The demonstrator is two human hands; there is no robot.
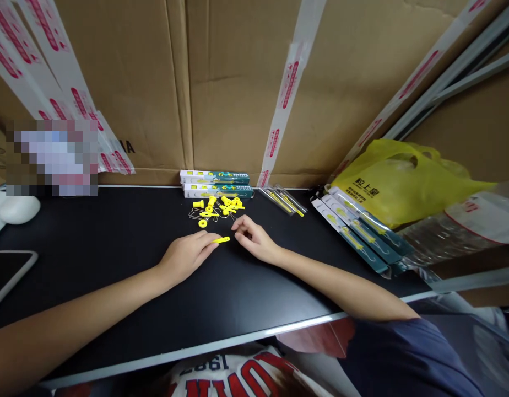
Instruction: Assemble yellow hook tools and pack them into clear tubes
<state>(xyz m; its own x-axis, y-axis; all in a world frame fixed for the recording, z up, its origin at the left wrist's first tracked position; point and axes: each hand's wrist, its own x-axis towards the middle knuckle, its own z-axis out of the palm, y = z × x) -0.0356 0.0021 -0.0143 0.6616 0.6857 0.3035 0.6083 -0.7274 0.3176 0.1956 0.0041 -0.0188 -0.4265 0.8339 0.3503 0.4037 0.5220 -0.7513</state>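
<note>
Yellow strip (223,240) between the hands, over a black table (114,237)
The left hand (190,251) pinches one end; the right hand (254,240), fingers curled but parted, is beside it, near small yellow parts (226,212).

Right of the phone (10,277), loose parts (210,214) lie before two boxes (218,191)

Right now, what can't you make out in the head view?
Yellow strip: head view, inner end hidden in the grip of the left hand.
Small yellow parts: head view, overlapping, too small to count.
White-rimmed device: head view, cut off by the left edge.
Pixelated patch: head view, contents blurred out.
</note>
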